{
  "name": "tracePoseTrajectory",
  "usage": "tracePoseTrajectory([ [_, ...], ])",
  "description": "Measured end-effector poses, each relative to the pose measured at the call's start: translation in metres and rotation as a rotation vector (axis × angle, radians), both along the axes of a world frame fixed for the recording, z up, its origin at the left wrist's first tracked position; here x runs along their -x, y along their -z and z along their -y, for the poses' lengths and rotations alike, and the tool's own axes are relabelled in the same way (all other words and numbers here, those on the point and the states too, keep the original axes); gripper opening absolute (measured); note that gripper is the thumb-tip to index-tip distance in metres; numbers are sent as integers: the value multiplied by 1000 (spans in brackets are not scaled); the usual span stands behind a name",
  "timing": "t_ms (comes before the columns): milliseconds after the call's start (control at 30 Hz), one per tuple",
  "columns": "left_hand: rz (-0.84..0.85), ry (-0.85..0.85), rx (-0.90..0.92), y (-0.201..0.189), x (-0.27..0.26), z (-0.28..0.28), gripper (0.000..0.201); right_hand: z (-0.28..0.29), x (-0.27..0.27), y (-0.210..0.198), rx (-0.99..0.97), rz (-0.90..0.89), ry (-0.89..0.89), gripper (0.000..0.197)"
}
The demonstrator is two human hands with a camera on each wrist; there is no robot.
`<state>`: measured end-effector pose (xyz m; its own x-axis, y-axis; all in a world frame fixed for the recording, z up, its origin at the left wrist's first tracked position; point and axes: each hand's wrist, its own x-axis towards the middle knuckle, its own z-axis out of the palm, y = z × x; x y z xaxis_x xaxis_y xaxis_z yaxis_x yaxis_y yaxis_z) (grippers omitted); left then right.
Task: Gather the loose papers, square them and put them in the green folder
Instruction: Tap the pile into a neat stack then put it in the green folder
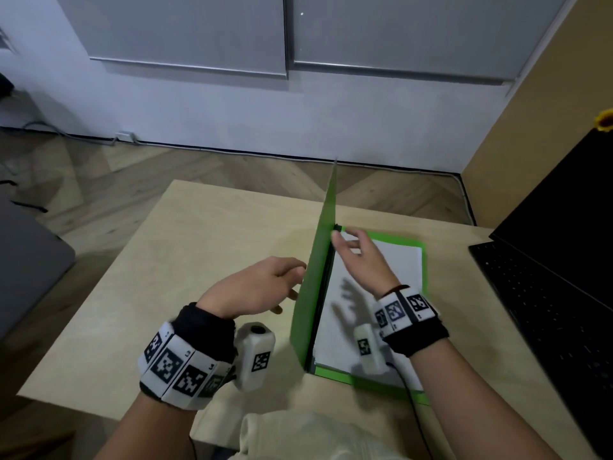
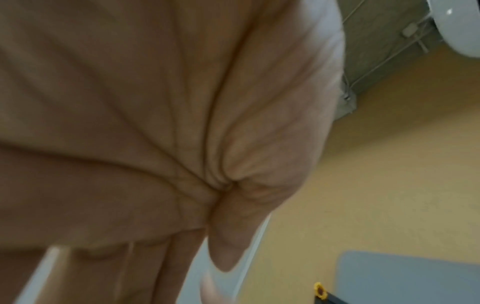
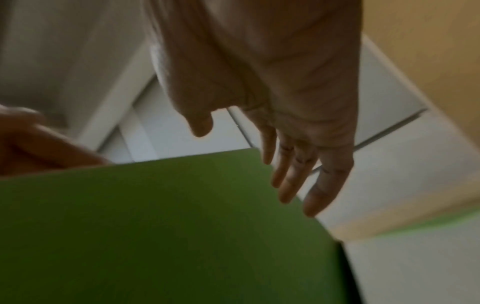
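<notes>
The green folder lies on the right half of the wooden table (image 1: 166, 260). Its cover (image 1: 318, 260) stands nearly upright. A squared stack of white papers (image 1: 391, 273) lies on the folder's flat half (image 1: 422, 257). My left hand (image 1: 265, 287) is left of the cover, its relaxed fingers touching the cover's outer face near the free edge. My right hand (image 1: 358, 254) hovers over the papers close to the spine, fingers straight and holding nothing. In the right wrist view the cover (image 3: 155, 226) fills the lower left below my right hand (image 3: 298, 174). The left wrist view shows mostly my left hand's palm (image 2: 155, 144).
An open black laptop (image 1: 547, 293) stands at the table's right edge, close to the folder. A small sunflower (image 1: 603, 119) sits behind it. A grey seat (image 1: 26, 260) is off the table's left side. Bare tabletop lies left of the folder.
</notes>
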<state>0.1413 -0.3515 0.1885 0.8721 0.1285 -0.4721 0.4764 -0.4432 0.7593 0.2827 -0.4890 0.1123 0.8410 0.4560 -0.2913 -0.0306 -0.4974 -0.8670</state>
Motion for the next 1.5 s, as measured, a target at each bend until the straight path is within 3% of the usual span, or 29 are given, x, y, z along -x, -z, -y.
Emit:
tracePoseTrajectory([
  [100, -25, 14, 90, 6, -2, 9, 37, -2, 14, -23, 22, 59, -70, 78],
  [233, -111, 4, 164, 40, -13, 8, 35, 47, 5, -18, 114, 43, -94, 41],
  [333, -196, -77, 147, 82, -25, 2, 33, 96, -1, -6, 156, -33, -14, 38],
  [500, -330, -202, 110, 157, -46, 7, 29, 148, -16, 40, 366, -195, 90, 36],
  [567, -344, -229, 106, 173, -52, 15, 14, 151, -20, 55, 460, -207, 145, 39],
  [633, -342, -273, 126, 183, -59, 23, 19, 155, -20, 69, 520, -215, 215, 47],
  [700, -327, -271, 134, 190, -66, 30, 9, 159, -19, 86, 582, -234, 258, 51],
  [767, -311, -252, 129, 201, -72, 34, 29, 161, -15, 101, 667, -263, 258, 45],
  [867, -309, -265, 106, 208, -76, 37, 38, 156, -4, 109, 725, -273, 287, 34],
  [1033, -275, -284, 76, 211, -76, 39, 40, 137, 7, 112, 704, -348, 375, 53],
  [1167, -248, -298, 40, 209, -73, 26, 45, 117, 7, 104, 674, -344, 383, 42],
  [1500, -295, -500, 18, 218, -39, -92, 45, 9, 19, 106, 515, -310, 208, 35],
])
